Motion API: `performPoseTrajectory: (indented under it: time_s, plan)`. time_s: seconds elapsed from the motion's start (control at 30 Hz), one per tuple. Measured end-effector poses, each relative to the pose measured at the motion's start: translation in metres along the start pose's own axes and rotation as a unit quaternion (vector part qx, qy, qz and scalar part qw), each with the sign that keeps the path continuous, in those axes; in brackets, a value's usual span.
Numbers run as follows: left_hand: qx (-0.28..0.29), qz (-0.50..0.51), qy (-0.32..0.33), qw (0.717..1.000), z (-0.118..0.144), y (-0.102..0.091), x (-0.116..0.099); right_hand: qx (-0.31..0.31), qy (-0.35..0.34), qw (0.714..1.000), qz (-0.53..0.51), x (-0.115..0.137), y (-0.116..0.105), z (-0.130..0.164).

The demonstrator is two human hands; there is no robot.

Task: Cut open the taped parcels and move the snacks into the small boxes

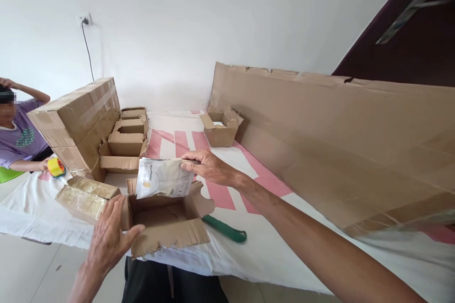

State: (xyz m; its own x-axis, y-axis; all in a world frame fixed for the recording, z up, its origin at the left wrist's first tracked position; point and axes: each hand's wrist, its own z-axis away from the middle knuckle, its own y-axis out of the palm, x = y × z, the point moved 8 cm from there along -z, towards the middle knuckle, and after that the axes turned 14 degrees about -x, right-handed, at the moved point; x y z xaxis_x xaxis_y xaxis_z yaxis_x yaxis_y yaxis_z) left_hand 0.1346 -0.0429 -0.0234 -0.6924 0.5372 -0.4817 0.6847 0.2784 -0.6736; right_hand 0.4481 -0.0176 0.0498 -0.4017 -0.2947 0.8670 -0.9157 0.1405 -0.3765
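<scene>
Between right hand point(209, 166) fingertips — white pouch point(163, 178), pinched at its top edge. Below them, open cardboard box point(163, 225); left hand point(108, 236) fingers clasped on its left wall.

White plaster wall point(199, 14), socket with black cable point(85, 21), dark maroon door point(408, 42) right, pale tiled floor point(31, 270), daylight.
</scene>
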Motion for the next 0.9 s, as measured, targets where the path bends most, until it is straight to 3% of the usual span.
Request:
performPoseTrajectory:
  time_s: [0.13,0.2,0.3,0.43,0.73,0.9]
  plan:
    - [0.002,0.076,-0.069,0.995,-0.047,-0.012,-0.006,-0.006,-0.036,0.999,-0.011,0.010,0.002,-0.014]
    - [0.052,0.188,-0.094,0.976,-0.069,-0.003,-0.014,-0.001,-0.044,0.999,-0.020,0.015,0.006,-0.021]
    - [0.127,0.340,-0.107,0.925,-0.091,0.012,-0.030,0.004,-0.057,0.998,-0.032,0.022,0.011,-0.032]
    - [0.164,0.389,-0.126,0.898,-0.102,0.025,-0.036,-0.023,-0.054,0.997,-0.056,0.020,0.010,-0.045]
    - [0.054,0.428,-0.211,0.877,-0.125,0.033,-0.001,-0.116,0.015,0.977,-0.179,-0.022,0.006,-0.063]
    - [0.005,0.436,-0.228,0.871,-0.145,0.030,0.008,-0.035,0.076,0.973,-0.216,-0.050,0.038,-0.057]
